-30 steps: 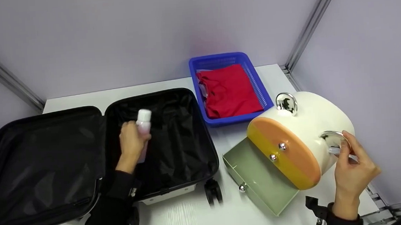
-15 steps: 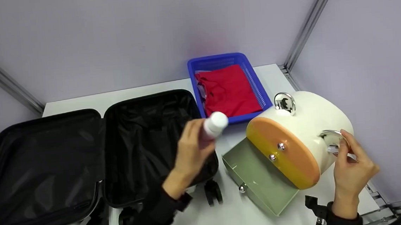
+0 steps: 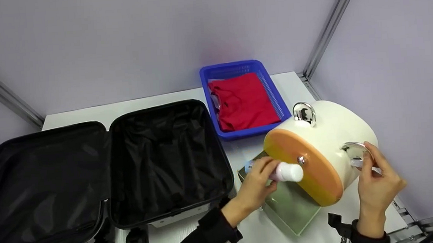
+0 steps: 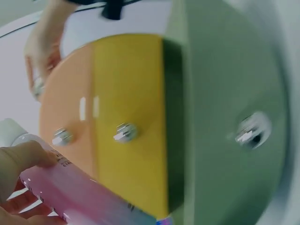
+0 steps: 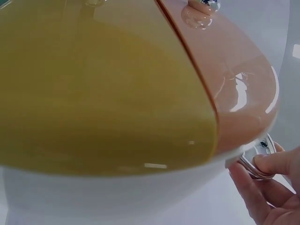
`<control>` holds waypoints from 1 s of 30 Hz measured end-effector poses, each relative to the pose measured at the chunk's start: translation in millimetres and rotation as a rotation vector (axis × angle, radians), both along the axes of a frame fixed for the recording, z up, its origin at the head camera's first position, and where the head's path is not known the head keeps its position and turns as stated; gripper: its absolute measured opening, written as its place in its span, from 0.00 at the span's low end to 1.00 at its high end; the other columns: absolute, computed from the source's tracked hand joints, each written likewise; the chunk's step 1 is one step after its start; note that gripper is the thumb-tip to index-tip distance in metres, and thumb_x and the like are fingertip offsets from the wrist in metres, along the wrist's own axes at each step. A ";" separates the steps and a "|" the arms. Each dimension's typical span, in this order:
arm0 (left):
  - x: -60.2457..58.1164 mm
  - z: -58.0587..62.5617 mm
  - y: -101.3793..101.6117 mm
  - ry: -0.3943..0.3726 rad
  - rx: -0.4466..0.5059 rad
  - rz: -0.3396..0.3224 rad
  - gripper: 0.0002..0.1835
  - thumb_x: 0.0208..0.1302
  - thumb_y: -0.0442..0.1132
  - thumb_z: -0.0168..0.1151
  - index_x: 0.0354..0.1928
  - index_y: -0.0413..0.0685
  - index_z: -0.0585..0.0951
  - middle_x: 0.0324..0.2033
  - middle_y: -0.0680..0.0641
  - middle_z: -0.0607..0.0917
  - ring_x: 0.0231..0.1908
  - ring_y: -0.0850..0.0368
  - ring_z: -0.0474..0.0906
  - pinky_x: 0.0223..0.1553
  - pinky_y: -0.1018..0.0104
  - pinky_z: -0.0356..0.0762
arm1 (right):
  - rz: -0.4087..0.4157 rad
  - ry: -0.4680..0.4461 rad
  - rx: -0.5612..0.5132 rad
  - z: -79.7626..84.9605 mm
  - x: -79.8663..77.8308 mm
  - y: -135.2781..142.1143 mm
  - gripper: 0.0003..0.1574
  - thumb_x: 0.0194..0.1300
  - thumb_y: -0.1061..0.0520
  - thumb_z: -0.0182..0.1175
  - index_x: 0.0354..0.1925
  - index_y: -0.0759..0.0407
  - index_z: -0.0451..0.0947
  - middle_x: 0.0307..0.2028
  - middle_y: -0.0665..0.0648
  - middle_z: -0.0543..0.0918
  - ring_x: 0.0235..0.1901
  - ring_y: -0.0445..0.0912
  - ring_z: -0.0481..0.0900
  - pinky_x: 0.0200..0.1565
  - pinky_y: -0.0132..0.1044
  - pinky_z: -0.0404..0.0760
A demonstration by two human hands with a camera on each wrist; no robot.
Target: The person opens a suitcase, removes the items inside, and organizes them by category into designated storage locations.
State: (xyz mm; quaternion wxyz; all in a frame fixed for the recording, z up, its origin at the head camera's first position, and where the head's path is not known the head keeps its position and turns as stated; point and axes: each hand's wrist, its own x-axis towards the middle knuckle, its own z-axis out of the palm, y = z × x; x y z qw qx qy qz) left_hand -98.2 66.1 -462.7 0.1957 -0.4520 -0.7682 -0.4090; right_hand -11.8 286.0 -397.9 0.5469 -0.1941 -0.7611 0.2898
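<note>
A pink bottle [image 4: 82,190] with a white cap [image 3: 293,172] is gripped by my left hand [image 3: 252,190]. It lies nearly level above the pulled-out green drawer [image 3: 297,207], its cap toward the orange front, and its bluish base [image 3: 248,166] shows past the knuckles. The drawer belongs to a white drum-shaped storage box [image 3: 338,126] whose orange and yellow drawer fronts have round chrome knobs [image 4: 125,132]. At the box's right side, my right hand [image 3: 378,180] pinches a chrome ring handle [image 3: 355,145] between thumb and fingers.
An open suitcase with black lining [image 3: 165,159] takes up the left of the white table [image 3: 139,105]. Behind it to the right, a blue basket [image 3: 248,133] holds folded red cloth [image 3: 243,102]. Walls enclose the back and sides. A second ring handle [image 3: 304,114] sits atop the box.
My left hand has carried the bottle out of the suitcase, rightward to above the green drawer, tipping it toward level. My right hand stays on the ring handle.
</note>
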 end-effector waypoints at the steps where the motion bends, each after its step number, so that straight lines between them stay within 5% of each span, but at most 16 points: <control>1: 0.8 -4.7 3.5 0.018 -0.043 0.000 0.28 0.38 0.29 0.68 0.47 0.43 0.73 0.45 0.46 0.73 0.47 0.53 0.70 0.50 0.70 0.66 | 0.000 0.000 0.000 0.4 0.0 -0.5 0.13 0.53 0.70 0.58 0.37 0.61 0.83 0.23 0.53 0.82 0.20 0.29 0.71 0.24 0.14 0.68; 8: 3.3 -24.5 25.0 0.101 -0.336 -0.009 0.28 0.39 0.30 0.69 0.48 0.46 0.76 0.43 0.49 0.74 0.43 0.58 0.70 0.48 0.74 0.66 | -0.008 -0.006 -0.010 0.3 -0.5 0.5 0.13 0.53 0.69 0.58 0.37 0.60 0.83 0.23 0.53 0.82 0.21 0.28 0.72 0.25 0.14 0.69; 15: 5.3 -39.1 42.6 0.185 -0.546 0.040 0.17 0.43 0.33 0.66 0.40 0.50 0.80 0.38 0.52 0.75 0.38 0.60 0.70 0.41 0.74 0.68 | 0.007 0.011 -0.008 0.4 -2.1 1.3 0.13 0.53 0.70 0.58 0.36 0.61 0.83 0.22 0.51 0.81 0.19 0.29 0.71 0.24 0.14 0.68; 20: 8.3 -40.2 56.2 0.170 -0.718 0.020 0.14 0.40 0.37 0.70 0.34 0.55 0.81 0.36 0.53 0.76 0.36 0.60 0.70 0.37 0.73 0.70 | 0.014 0.006 -0.007 2.2 -3.8 0.1 0.13 0.53 0.69 0.57 0.37 0.61 0.83 0.24 0.60 0.82 0.19 0.29 0.71 0.25 0.14 0.69; 26: 13.4 -39.6 65.4 0.138 -0.891 -0.018 0.17 0.34 0.41 0.74 0.31 0.60 0.81 0.36 0.56 0.77 0.36 0.61 0.70 0.33 0.73 0.71 | 0.015 0.003 -0.015 3.6 -3.8 -1.6 0.13 0.54 0.69 0.57 0.37 0.60 0.83 0.22 0.48 0.81 0.19 0.29 0.71 0.25 0.14 0.69; 30: 16.3 -39.2 70.2 0.148 -0.973 -0.013 0.20 0.32 0.42 0.75 0.34 0.62 0.80 0.36 0.58 0.77 0.36 0.62 0.69 0.32 0.73 0.71 | 0.017 0.013 -0.011 1.9 -4.9 1.5 0.13 0.53 0.70 0.58 0.37 0.61 0.83 0.23 0.50 0.81 0.19 0.29 0.71 0.25 0.14 0.69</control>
